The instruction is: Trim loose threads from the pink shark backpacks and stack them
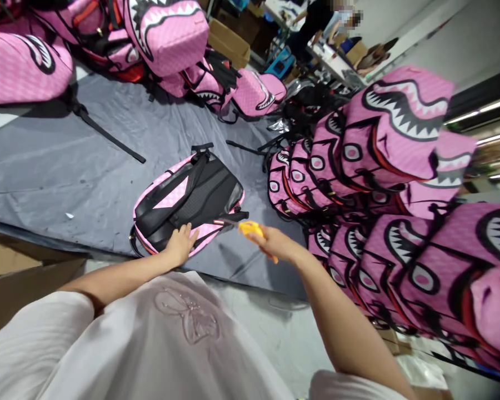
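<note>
A pink and black backpack lies on the grey-covered table with its padded back and straps facing up. My left hand rests on its near edge, fingers stretched out over the black panel and pink side. Closed around a yellow-orange hand tool is my right hand, just right of the backpack. A thin shaft points left from the tool toward the bag's lower strap, with a small red and white piece at its end. I cannot make out the tool's exact kind.
Pink shark-mouth backpacks stand stacked on the right; more backpacks line the table's far side. A black strap trails across the grey cover. Cardboard boxes are at lower left. People are at tables behind.
</note>
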`<state>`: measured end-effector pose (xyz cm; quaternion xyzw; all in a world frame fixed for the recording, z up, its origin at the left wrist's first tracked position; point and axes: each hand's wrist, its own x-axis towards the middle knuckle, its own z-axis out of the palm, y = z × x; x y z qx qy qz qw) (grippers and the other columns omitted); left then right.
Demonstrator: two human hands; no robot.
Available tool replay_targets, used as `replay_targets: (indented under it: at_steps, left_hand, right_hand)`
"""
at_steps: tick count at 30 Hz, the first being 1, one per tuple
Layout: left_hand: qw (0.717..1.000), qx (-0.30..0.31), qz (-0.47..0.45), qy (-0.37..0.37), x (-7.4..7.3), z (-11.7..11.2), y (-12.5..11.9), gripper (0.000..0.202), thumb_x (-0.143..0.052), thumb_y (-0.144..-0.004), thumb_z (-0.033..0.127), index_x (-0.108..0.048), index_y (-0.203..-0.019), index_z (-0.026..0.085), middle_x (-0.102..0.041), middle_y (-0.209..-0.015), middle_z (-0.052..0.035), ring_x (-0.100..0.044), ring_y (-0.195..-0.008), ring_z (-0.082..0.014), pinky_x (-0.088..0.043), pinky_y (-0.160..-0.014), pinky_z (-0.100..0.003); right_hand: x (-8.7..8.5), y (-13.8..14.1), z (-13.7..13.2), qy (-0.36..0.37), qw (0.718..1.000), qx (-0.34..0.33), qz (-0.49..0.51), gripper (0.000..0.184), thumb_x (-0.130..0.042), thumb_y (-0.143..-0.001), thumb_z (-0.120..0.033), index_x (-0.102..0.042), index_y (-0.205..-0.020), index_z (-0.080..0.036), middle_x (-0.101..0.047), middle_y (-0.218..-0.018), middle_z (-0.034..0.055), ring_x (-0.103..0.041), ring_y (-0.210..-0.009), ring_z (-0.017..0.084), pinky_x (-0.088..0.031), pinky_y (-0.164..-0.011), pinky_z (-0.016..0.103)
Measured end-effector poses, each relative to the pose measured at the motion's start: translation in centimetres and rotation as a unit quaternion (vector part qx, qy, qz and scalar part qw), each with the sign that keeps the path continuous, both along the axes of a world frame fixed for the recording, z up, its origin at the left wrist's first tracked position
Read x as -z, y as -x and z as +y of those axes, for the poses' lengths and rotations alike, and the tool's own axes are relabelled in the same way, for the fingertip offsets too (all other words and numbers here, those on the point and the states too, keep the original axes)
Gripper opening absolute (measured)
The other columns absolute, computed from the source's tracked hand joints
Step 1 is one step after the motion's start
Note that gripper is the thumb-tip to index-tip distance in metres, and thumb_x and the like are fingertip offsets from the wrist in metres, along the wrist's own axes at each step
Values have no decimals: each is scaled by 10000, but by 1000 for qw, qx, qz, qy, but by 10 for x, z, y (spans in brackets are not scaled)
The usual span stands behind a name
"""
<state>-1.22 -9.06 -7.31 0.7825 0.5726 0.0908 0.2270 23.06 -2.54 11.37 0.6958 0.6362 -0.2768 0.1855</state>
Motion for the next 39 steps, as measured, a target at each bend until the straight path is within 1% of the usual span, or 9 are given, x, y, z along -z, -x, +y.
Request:
replay_targets:
  at_steps: [3, 8, 14, 18, 23, 26, 29, 33, 39]
  left_hand:
    - [960, -130, -234, 80, 8, 19, 11, 397, -517, -954, 289, -611, -1333, 216, -651, -1300, -162, -606, -1145, -300, -496, -889, -401]
    - [674, -346, -512, 406, 9, 39, 30, 398, -446, -975, 467, -599, -1201, 178, -740, -920, -147, -677, -660, -225, -429, -503, -275]
    - [965, -159, -209, 29, -2, 12, -29, 486, -569, -920, 352, -553, -1405, 330, -450, -1508, -130, -523, -1234, -350, -452, -973, -479]
    - [995, -87, -34, 26, -8, 14, -51, 579, -570, -919, 381, -476, -1483, 291, -298, -1581, -200, -428, -1297, -415, -405, -996, -553]
    - [979, -105, -173, -10, -20, 17, -2, 602, -620, -871, 497, -540, -1415, 251, -293, -1598, -166, -318, -1411, -415, -295, -1124, -558]
    - [890, -318, -324, -53, -20, 23, 52, 480, -625, -872, 423, -589, -1296, 200, -507, -1430, -142, -440, -1341, -325, -390, -1092, -426]
    - [732, -497, -446, 137, -16, 40, 94, 251, -561, -906, 326, -616, -1078, 152, -660, -954, -93, -635, -1008, -247, -538, -832, -308]
    - [586, -491, -546, 342, -16, 63, 110, 205, -412, -959, 230, -597, -983, 145, -596, -701, -53, -640, -663, -191, -549, -585, -267]
    - [527, -465, -592, 394, -19, 69, 107, 248, -504, -942, 347, -597, -1034, 136, -667, -773, -96, -691, -656, -233, -615, -632, -367]
  right_hand:
    - [3, -28, -25, -99, 993, 58, 11, 395, -461, -990, -427, -563, -1222, -124, -614, -596, -7, -545, -428, 129, -405, -444, 207]
    - [28, -46, -61, 97, 972, 10, 213, 437, -404, -986, -524, -627, -978, -148, -566, -523, -28, -521, -432, 131, -441, -476, 225]
    - [35, -40, -31, -240, 967, 52, -61, 399, -423, -1018, -420, -536, -1259, -122, -726, -934, 150, -697, -785, 224, -446, -625, 250]
    - [37, -35, -43, -148, 981, -53, -111, 411, -435, -1015, -488, -557, -1229, -159, -736, -991, 164, -712, -896, 275, -428, -668, 275]
    - [59, -29, -103, -123, 980, -11, -156, 374, -376, -1044, -444, -525, -1225, -153, -742, -943, 151, -719, -843, 255, -365, -595, 261]
    - [87, -10, -141, -65, 992, -52, -95, 325, -386, -1040, -454, -534, -1180, -201, -748, -875, 94, -721, -789, 240, -326, -554, 259]
    - [120, 12, -165, -53, 994, -62, -72, 308, -338, -1056, -428, -540, -1117, -205, -734, -827, 73, -724, -746, 224, -312, -532, 258]
    - [161, 34, -171, -72, 992, -55, -87, 263, -354, -1059, -370, -531, -1108, -183, -717, -874, 93, -728, -766, 205, -346, -538, 243]
    - [199, 49, -173, -141, 984, -46, -98, 286, -362, -1057, -373, -551, -1044, -160, -693, -845, 102, -713, -727, 187, -315, -507, 225]
